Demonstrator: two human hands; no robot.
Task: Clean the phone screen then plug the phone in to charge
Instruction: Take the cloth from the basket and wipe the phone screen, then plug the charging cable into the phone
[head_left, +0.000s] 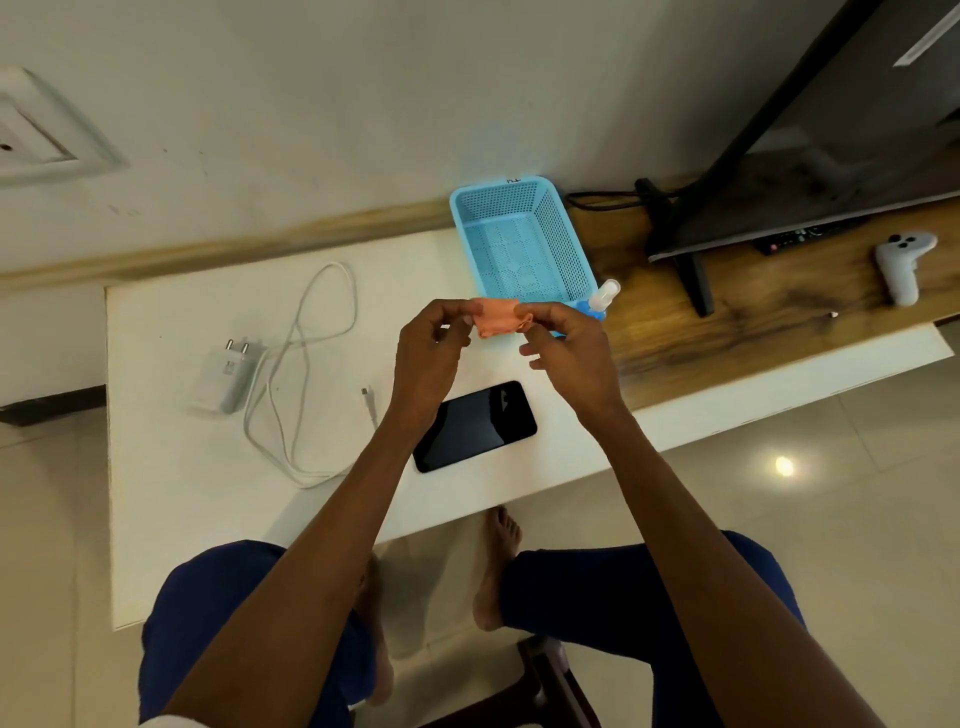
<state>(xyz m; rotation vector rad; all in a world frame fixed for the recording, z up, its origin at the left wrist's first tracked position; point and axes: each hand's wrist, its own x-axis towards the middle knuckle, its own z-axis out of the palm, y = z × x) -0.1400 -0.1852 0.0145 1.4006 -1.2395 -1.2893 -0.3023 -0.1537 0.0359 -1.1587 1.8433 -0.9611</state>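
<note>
A black phone (475, 427) lies screen up on the white table (171, 467), dark and unplugged. Above it, my left hand (434, 353) and my right hand (563, 348) pinch a small folded orange cloth (497, 319) between them, one at each end. The white charger adapter (228, 376) lies on the table's left with its prongs pointing away from me. Its white cable (306, 332) loops beside it, and the loose plug end (370, 400) rests just left of my left wrist. A wall socket (36, 130) sits on the wall at far left.
An empty blue plastic basket (519, 244) stands behind my hands, with a small spray bottle (602, 299) at its right corner, partly hidden. Further right on a wooden shelf (727, 338) are a TV (831, 130), a remote (795, 239) and a white game controller (901, 265).
</note>
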